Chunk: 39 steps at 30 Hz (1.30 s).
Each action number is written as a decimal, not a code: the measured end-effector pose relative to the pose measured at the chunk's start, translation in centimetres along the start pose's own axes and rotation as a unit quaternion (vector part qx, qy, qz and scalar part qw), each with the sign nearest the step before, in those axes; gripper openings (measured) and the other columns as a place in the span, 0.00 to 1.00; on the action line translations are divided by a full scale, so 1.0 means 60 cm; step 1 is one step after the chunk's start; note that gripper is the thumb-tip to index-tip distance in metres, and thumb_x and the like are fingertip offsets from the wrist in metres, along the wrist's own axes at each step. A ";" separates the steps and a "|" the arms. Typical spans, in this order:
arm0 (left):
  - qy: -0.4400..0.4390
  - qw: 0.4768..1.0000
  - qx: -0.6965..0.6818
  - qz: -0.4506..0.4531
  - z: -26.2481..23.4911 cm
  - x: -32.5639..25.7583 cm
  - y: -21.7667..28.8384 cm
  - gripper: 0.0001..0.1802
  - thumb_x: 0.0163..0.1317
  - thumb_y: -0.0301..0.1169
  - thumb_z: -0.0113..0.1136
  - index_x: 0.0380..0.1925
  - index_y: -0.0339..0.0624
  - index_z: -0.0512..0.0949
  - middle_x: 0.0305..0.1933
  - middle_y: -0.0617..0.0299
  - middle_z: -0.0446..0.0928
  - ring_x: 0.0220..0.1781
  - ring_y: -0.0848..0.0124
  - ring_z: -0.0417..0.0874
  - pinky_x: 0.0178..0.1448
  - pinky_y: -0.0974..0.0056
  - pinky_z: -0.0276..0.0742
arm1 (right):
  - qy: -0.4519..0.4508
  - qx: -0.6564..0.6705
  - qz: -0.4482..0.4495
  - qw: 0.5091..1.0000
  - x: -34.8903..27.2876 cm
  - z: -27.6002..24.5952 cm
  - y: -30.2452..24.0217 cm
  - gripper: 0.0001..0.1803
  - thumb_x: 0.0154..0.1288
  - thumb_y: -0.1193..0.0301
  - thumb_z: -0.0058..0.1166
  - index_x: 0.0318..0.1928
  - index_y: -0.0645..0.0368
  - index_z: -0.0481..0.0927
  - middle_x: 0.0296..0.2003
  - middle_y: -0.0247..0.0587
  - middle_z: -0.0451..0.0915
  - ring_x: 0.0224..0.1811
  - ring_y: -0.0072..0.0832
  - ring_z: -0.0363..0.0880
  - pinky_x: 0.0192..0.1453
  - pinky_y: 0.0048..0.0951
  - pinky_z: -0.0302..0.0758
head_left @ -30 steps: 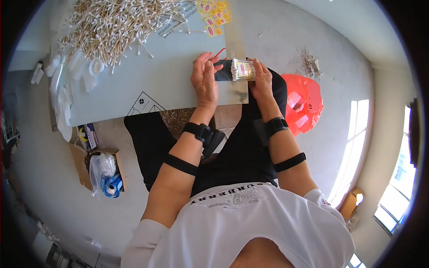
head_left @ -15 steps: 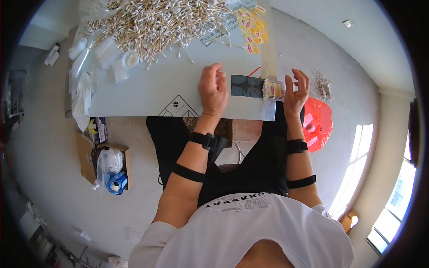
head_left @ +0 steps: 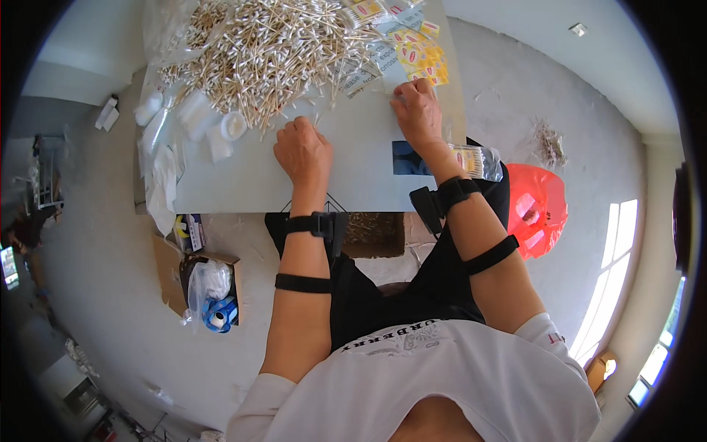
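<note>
My left hand [head_left: 303, 151] rests with curled fingers at the near edge of a big heap of cotton swabs [head_left: 265, 59]. Whether those fingers hold a swab is hidden. My right hand [head_left: 418, 116] reaches to the near end of several small yellow cards [head_left: 423, 57], its fingers bent together at their edge; what they pinch, if anything, I cannot make out. Beneath my right forearm, a clear packet of cotton swabs with a yellow card [head_left: 468, 159] lies at the table's right edge, beside a dark rectangle [head_left: 409, 159] on the tabletop.
Another swab packet [head_left: 365, 12] lies at the far side of the table [head_left: 353, 184]. A round white tub [head_left: 234, 126] and clear plastic bags [head_left: 199, 116] stand left of the heap. A red plastic bag [head_left: 536, 210] is on the right; an open cardboard box [head_left: 232, 265] is at lower left.
My left hand has moved left and away from me to the swab heap. My right hand has gone from beside the swab packet, up and left, to the yellow cards. The whole view has shifted slightly.
</note>
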<state>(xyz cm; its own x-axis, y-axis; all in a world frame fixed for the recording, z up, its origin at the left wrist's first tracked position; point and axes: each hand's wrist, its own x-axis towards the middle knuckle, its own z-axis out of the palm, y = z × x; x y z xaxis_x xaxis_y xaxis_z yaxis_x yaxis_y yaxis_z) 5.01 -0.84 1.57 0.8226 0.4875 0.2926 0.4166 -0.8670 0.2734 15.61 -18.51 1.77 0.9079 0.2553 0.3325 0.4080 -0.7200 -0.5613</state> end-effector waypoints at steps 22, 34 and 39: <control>-0.015 0.948 -0.283 0.144 0.005 -0.071 0.036 0.22 0.44 0.23 0.67 0.43 0.42 0.76 0.46 0.55 0.72 0.50 0.53 0.72 0.54 0.54 0.70 | -0.199 0.107 -0.094 0.970 -0.022 -0.018 -0.010 0.05 0.54 0.73 0.59 0.33 0.55 0.82 0.33 0.41 0.77 0.37 0.41 0.80 0.42 0.37 0.76; -0.039 0.971 -0.175 0.161 -0.003 -0.069 0.064 0.21 0.51 0.32 0.66 0.47 0.43 0.75 0.51 0.56 0.71 0.55 0.55 0.69 0.56 0.52 0.66 | -0.047 -0.029 -0.137 0.989 0.050 0.023 -0.019 0.08 0.51 0.71 0.63 0.34 0.51 0.82 0.37 0.38 0.75 0.45 0.37 0.76 0.45 0.38 0.75; -0.022 0.968 -0.197 0.152 -0.002 -0.071 0.057 0.19 0.52 0.32 0.66 0.45 0.42 0.75 0.50 0.55 0.71 0.53 0.53 0.70 0.56 0.51 0.66 | -0.096 0.017 -0.144 0.985 0.005 0.013 -0.026 0.05 0.51 0.70 0.64 0.28 0.53 0.81 0.34 0.37 0.74 0.43 0.38 0.76 0.44 0.37 0.75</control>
<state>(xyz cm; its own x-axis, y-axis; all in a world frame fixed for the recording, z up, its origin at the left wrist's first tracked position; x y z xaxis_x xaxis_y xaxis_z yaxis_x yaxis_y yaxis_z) 2.90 -5.89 1.37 0.9030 0.2042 0.3779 -0.0201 -0.8588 0.5120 15.30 -16.81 2.16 0.7542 0.5653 0.3342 0.6513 -0.5791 -0.4903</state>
